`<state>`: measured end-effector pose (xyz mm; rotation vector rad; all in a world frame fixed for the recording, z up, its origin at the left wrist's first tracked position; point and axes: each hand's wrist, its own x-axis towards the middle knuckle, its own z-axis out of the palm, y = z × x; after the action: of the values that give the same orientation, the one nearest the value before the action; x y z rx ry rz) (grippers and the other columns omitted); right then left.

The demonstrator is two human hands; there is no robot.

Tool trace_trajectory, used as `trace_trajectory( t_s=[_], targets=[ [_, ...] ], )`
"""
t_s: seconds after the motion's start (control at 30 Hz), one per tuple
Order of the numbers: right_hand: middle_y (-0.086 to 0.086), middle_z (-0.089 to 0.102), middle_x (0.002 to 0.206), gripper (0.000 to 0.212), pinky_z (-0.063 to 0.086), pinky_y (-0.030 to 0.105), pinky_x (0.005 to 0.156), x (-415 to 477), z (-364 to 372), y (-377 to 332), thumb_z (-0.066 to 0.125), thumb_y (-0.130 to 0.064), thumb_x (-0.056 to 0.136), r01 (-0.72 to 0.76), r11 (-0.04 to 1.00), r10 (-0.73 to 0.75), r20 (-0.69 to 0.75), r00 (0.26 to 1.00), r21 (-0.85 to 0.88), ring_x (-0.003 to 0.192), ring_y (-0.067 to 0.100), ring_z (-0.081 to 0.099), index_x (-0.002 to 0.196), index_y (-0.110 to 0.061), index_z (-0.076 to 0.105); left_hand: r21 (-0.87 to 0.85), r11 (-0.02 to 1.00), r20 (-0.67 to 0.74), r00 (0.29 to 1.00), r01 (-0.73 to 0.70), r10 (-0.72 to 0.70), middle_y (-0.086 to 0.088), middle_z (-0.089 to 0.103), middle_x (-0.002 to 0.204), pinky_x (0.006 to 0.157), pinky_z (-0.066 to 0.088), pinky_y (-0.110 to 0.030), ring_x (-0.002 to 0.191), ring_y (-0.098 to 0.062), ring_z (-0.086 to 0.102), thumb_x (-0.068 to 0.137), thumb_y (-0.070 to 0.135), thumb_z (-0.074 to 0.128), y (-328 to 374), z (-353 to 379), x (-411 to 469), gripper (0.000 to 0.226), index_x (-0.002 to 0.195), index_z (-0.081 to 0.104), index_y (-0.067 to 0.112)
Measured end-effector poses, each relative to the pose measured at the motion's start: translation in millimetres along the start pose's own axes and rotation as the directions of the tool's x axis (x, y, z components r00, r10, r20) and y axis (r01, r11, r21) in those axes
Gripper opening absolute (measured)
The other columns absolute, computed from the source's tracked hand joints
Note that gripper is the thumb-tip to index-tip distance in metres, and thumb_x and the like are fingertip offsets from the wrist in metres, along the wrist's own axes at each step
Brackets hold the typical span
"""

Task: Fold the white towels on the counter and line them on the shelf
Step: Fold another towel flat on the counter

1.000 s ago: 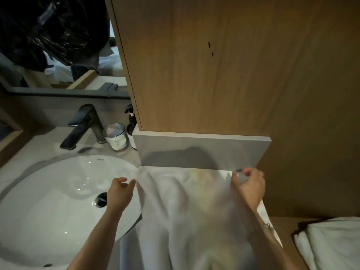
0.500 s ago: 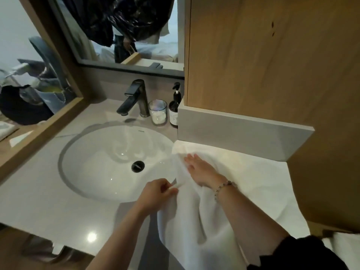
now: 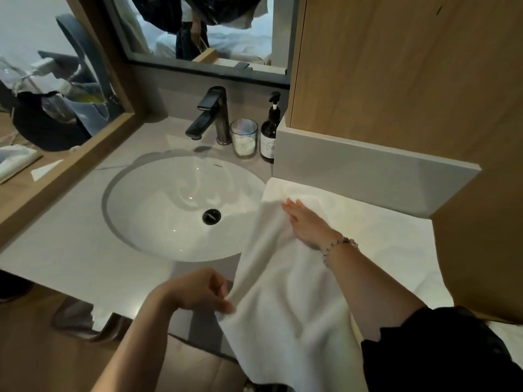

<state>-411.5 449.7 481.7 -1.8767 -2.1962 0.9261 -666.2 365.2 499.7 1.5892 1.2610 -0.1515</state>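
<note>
A white towel lies spread over the right part of the counter and hangs over its front edge. My right hand lies flat on the towel near its far left corner, fingers straight, a bead bracelet on the wrist. My left hand pinches the towel's left edge near the counter front, fingers curled round the cloth. The towel's far edge reaches the grey ledge under the wooden cabinet.
A white round sink with a black drain fills the counter's middle. Behind it stand a black faucet, a glass jar and a dark pump bottle. A mirror is at the back, a wooden frame at left.
My left hand has drawn back toward the counter front, pulling the towel's left edge with it. My right hand stays flat on the towel. One second ago both hands held the towel's far corners.
</note>
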Motion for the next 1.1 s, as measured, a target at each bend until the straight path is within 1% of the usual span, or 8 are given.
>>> trace_trajectory(
  t_s=[0.1, 0.2, 0.33, 0.53, 0.63, 0.8, 0.97, 1.1],
  targets=[
    [-0.003, 0.005, 0.159, 0.049, 0.008, 0.028, 0.117, -1, 1, -3, 0.024, -0.011, 0.101, 0.001, 0.998, 0.0, 0.004, 1.0, -0.062, 0.146, 0.013, 0.0, 0.15, -0.017, 0.02, -0.036, 0.999, -0.013, 1.0, -0.006, 0.006, 0.011, 0.05, 0.055, 0.059, 0.036, -0.015, 0.054, -0.002, 0.043, 0.078, 0.024, 0.076, -3, 0, -6, 0.031, 0.053, 0.057, 0.024],
    [0.0, -0.001, 0.16, 0.052, 0.009, 0.03, 0.116, -4, -1, -11, 0.027, -0.015, 0.101, -0.022, 0.986, 0.029, 0.04, 0.999, -0.167, 0.146, 0.015, -0.003, 0.151, -0.013, 0.012, 0.007, 1.0, -0.041, 0.999, 0.01, -0.01, 0.007, 0.06, 0.076, 0.069, 0.042, -0.019, 0.069, -0.007, 0.053, 0.08, 0.039, 0.071, 6, 0, -3, 0.027, 0.083, 0.065, 0.013],
    [0.001, -0.001, 0.159, 0.055, 0.007, 0.033, 0.119, -15, 15, -29, 0.029, -0.024, 0.102, 0.024, 0.977, -0.035, -0.045, 0.998, -0.213, 0.146, 0.015, -0.002, 0.151, -0.012, 0.009, -0.224, 0.974, -0.205, 0.979, -0.038, -0.009, 0.001, 0.061, 0.092, 0.073, 0.048, -0.017, 0.082, -0.01, 0.058, 0.093, 0.035, 0.054, 19, 3, 1, 0.03, 0.102, 0.061, 0.008],
    [-0.005, -0.006, 0.159, 0.054, -0.003, 0.033, 0.118, -23, 42, -39, 0.019, -0.032, 0.103, 0.028, 0.977, -0.022, 0.027, 0.999, -0.213, 0.146, 0.012, -0.009, 0.152, -0.015, 0.004, -0.346, 0.938, -0.053, 0.998, 0.001, -0.021, 0.006, 0.067, 0.102, 0.078, 0.052, -0.018, 0.09, -0.008, 0.065, 0.096, 0.034, 0.048, 20, 19, -2, 0.019, 0.103, 0.061, 0.022],
    [-0.006, -0.009, 0.159, 0.054, -0.005, 0.032, 0.117, -19, 42, -36, 0.017, -0.033, 0.103, 0.03, 0.967, -0.021, 0.04, 0.999, -0.253, 0.145, 0.012, -0.012, 0.152, -0.015, 0.003, -0.378, 0.926, 0.022, 0.999, -0.013, 0.023, 0.006, 0.069, 0.101, 0.072, 0.051, -0.015, 0.086, -0.004, 0.067, 0.092, 0.035, 0.054, 15, 28, -7, 0.021, 0.104, 0.063, 0.021],
    [-0.007, -0.008, 0.159, 0.054, -0.006, 0.032, 0.116, -16, 46, -33, 0.015, -0.035, 0.103, 0.045, 0.953, -0.045, 0.005, 0.999, -0.301, 0.145, 0.012, -0.012, 0.152, -0.017, 0.002, -0.425, 0.904, 0.002, 0.998, -0.058, 0.065, 0.001, 0.073, 0.097, 0.078, 0.052, -0.02, 0.087, -0.012, 0.069, 0.06, 0.066, 0.071, -1, 35, -12, 0.067, 0.098, 0.069, 0.011],
    [-0.004, -0.012, 0.158, 0.055, -0.007, 0.032, 0.116, -13, 39, -35, 0.013, -0.036, 0.103, 0.043, 0.943, -0.025, 0.061, 0.998, -0.329, 0.145, 0.013, -0.015, 0.151, -0.015, -0.003, -0.427, 0.902, -0.069, 0.997, -0.065, 0.04, 0.006, 0.073, 0.078, 0.068, 0.053, -0.018, 0.072, -0.006, 0.068, 0.078, 0.044, 0.071, 2, 34, -12, 0.033, 0.085, 0.07, 0.013],
    [0.0, -0.008, 0.159, 0.056, -0.004, 0.029, 0.118, -43, 37, -50, 0.021, -0.031, 0.103, 0.085, 0.986, -0.095, -0.062, 0.994, -0.147, 0.145, 0.012, -0.011, 0.151, -0.011, -0.001, -0.57, 0.802, -0.201, 0.977, -0.179, 0.075, 0.003, 0.073, 0.097, 0.075, 0.053, -0.023, 0.09, -0.014, 0.069, 0.042, 0.069, 0.079, 9, 45, -19, 0.078, 0.101, 0.068, 0.019]
  ],
)
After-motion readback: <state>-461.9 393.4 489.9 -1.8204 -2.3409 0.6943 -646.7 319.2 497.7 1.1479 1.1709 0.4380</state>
